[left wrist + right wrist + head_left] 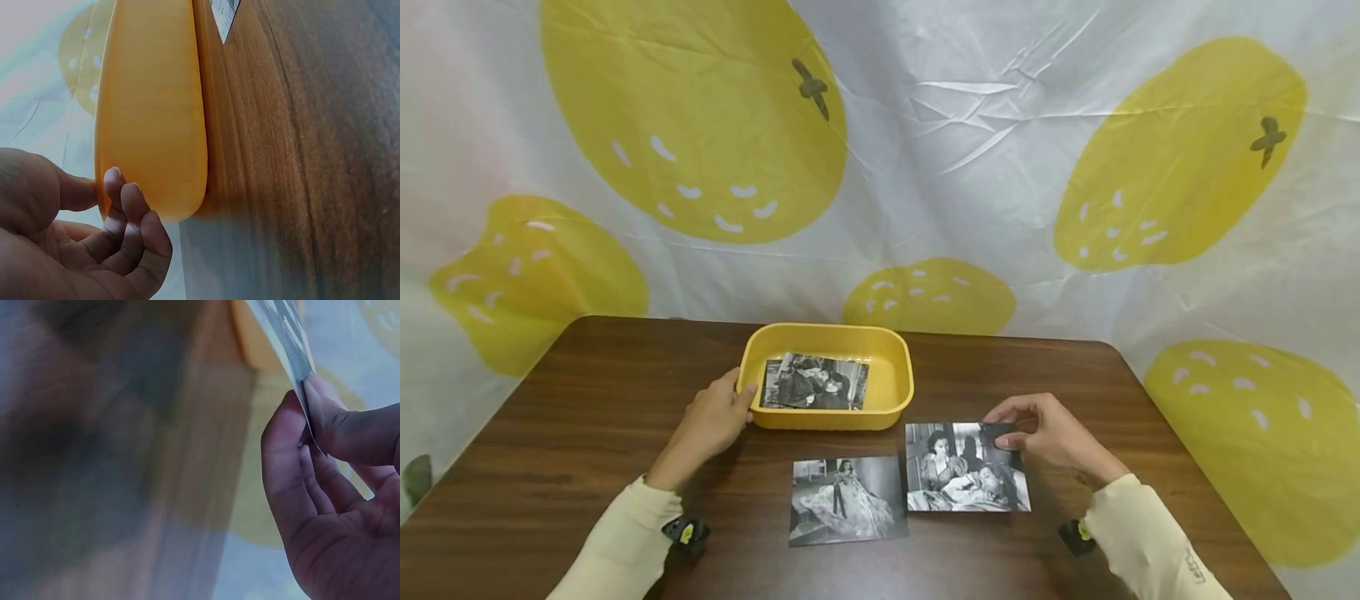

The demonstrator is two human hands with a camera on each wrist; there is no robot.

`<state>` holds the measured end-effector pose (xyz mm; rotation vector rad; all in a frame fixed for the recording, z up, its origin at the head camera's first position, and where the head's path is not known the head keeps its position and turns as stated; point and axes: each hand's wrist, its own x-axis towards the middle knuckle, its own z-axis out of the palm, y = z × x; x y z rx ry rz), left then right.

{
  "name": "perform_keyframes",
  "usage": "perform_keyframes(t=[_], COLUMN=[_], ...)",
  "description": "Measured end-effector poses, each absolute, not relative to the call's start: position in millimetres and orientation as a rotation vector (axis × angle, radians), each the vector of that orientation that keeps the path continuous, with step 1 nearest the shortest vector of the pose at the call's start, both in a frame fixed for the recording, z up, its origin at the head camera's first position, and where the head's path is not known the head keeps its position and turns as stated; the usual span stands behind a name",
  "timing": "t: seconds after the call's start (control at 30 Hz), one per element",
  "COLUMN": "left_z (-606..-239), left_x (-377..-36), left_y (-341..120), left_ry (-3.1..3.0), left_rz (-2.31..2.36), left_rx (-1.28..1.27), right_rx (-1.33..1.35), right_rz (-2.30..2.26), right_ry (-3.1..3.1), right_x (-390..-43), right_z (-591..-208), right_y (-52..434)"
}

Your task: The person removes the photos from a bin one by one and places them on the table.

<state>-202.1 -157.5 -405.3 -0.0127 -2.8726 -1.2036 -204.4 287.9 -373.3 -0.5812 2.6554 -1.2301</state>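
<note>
My left hand (713, 421) grips the left end of a yellow plastic tray (835, 419), thumb over the rim and fingers against the outer wall, as the left wrist view shows too. Inside the tray lie a few overlapping black-and-white photo prints (816, 383). My right hand (1056, 437) pinches another photo print (966, 471) by its upper right corner, thumb on the picture side. In the right wrist view this print (290, 344) appears nearly edge-on, raised off the table. Left of it, a photo print (850, 502) of a figure in a wide gown lies on the table.
The brown wood-grain table (595, 417) has rounded far corners. Behind it hangs a white cloth (940, 167) printed with large yellow fruit. Dark wrist devices (687, 533) sit at both cream sleeves (625, 542).
</note>
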Motion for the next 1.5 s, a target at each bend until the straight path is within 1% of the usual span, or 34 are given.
perform_keyframes(t=[0.23,0.4,0.5,0.67,0.83,0.97,1.13,1.37,1.5], left_z=[-404,-405,-404,-406,-406,-405,-402,-404,-405], left_x=[-202,-201,-201,-200,-199,-200,-202,-201,-202], left_y=[-158,-158,-157,-156,-156,-157,-157,-157,-158], left_ry=[-2.882,-2.886,-2.881,-2.879,-2.881,-2.875,-2.874,-2.886,-2.885], left_rz=[-1.206,-1.229,-1.230,-1.231,-1.229,-1.226,-1.221,-1.220,-1.217], left_rx=[0.000,0.012,0.003,-0.006,-0.011,-0.013,-0.010,0.000,-0.002], right_rx=[-0.524,-0.535,-0.498,-0.328,-0.322,-0.396,-0.485,-0.628,-0.681], right_rz=[-1.248,-1.102,-0.988,-0.908,-0.846,-0.766,-0.873,-0.958,-0.901], right_ry=[2.575,2.693,2.803,2.891,2.946,2.978,2.993,3.019,2.980], right_x=[-194,-192,-191,-188,-187,-192,-209,-239,-255], right_z=[-395,-407,-412,-418,-419,-411,-385,-349,-339], right_y=[297,294,291,287,287,283,266,213,178])
